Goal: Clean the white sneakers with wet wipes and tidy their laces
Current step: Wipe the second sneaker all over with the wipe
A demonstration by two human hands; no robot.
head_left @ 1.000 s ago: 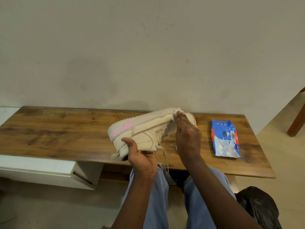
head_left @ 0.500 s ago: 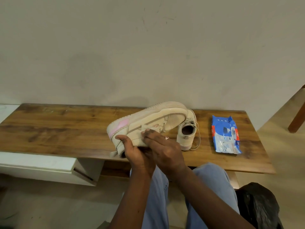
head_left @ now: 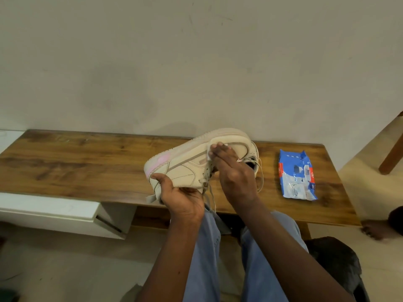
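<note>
A white sneaker (head_left: pixel 185 166) with a pink heel patch is held on its side above the wooden table (head_left: pixel 87 166), sole turned away from me. My left hand (head_left: pixel 178 197) grips it from below at the heel end. My right hand (head_left: pixel 231 171) lies flat on the shoe's side and presses a white wet wipe (head_left: pixel 210 152) against it with straight fingers. Loose laces (head_left: pixel 209 188) dangle under the shoe. The second sneaker (head_left: pixel 255 164) stands on the table behind my right hand, mostly hidden.
A blue pack of wet wipes (head_left: pixel 296 175) lies on the table to the right. A white drawer unit (head_left: pixel 54 212) sits below the table at left. A wall runs close behind. Another person's foot (head_left: pixel 379 229) and a wooden leg (head_left: pixel 390 153) show at right.
My right hand has slid the wipe up along the shoe's side, from near the laces by my left hand toward the toe end. The left hand keeps its grip.
</note>
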